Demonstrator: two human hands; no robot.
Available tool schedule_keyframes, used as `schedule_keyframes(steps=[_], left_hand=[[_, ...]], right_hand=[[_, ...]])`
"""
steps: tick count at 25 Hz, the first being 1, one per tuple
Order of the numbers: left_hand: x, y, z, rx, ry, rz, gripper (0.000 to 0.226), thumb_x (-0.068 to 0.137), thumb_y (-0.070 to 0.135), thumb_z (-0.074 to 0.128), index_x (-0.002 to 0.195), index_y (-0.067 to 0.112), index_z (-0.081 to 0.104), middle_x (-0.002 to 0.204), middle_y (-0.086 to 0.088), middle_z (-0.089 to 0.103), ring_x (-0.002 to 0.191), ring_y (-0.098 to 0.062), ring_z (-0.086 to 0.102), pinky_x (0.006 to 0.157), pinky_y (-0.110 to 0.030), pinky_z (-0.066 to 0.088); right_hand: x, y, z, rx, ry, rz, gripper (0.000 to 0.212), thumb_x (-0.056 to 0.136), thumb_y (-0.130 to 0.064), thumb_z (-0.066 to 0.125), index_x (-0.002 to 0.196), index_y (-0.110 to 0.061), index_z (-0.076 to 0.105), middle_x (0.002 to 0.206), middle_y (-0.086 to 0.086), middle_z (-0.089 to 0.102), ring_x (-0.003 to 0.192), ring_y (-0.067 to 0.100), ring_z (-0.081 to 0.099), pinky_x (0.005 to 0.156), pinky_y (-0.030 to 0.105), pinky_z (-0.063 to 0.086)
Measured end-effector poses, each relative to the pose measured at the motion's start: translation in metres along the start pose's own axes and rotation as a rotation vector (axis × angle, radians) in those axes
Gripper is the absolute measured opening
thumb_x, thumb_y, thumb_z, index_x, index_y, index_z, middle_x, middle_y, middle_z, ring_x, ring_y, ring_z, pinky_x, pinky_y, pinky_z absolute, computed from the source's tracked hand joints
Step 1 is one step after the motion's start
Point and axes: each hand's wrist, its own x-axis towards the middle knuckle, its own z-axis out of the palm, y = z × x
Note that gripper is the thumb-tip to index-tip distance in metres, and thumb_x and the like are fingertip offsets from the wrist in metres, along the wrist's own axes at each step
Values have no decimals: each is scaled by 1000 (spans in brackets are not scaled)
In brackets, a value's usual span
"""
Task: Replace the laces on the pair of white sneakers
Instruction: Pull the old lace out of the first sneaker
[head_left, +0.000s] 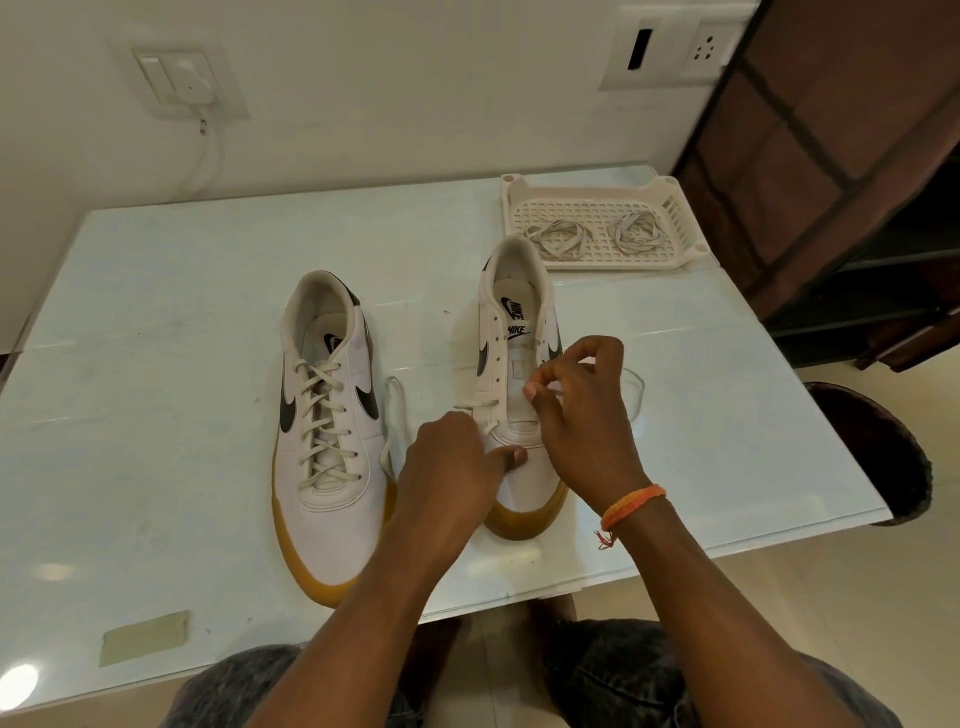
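Nearest the viewer, dark speckled fabric covered the person's knees below the edge of the glossy, pale surface (156, 322), where a strip of dull green tape (144, 637) lay flat near the front edge. Just beyond the edge, the left hand (457, 457) rested on the toe of the right sneaker (519, 374), its fingers curled over the smooth white leather and the thumb pressed flat on the toe cap. The right hand (582, 400), with an orange thread band (631, 505) at the wrist, pinched a flat cream lace (475, 406) above that sneaker's tongue; the lace crossed only the lowest eyelets, and the upper eyelets stood open. Left of this shoe, well apart, stood the left sneaker (327, 415), fully laced, with a black swoosh and a rounded gum-coloured sole. Behind the right sneaker, touching or just beside its heel, sat a white plastic lattice tray (670, 200) holding two loose coils of greyish laces (558, 238). To the right of the tray stood a dark wooden frame (810, 156).
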Motion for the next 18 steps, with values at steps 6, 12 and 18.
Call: schedule_keyframes(steps=[6,12,18], left_hand=[[0,-1,4,8,5,14,46,84,57,65,95,13,59,75,6,55,64,-9,52,54,-20,33],[12,-13,-11,-259,248,190,20,96,21,60,114,20,67,110,1,69,99,-15,65,82,-26,49],[35,-25,-12,-15,241,467,9,93,16,63,94,18,72,91,5,65,79,-11,60,69,-25,45]], right_hand=[[7,4,-13,196,228,196,9,93,-10,61,92,-17,56,121,5,35,88,2,48,78,3,41],[-1,8,-5,48,-59,-52,18,92,-15,63,110,-19,64,136,1,32,97,7,56,78,6,44],[-5,8,3,-184,-126,-98,24,90,-17,67,114,-19,66,141,6,35,115,28,55,88,37,55]])
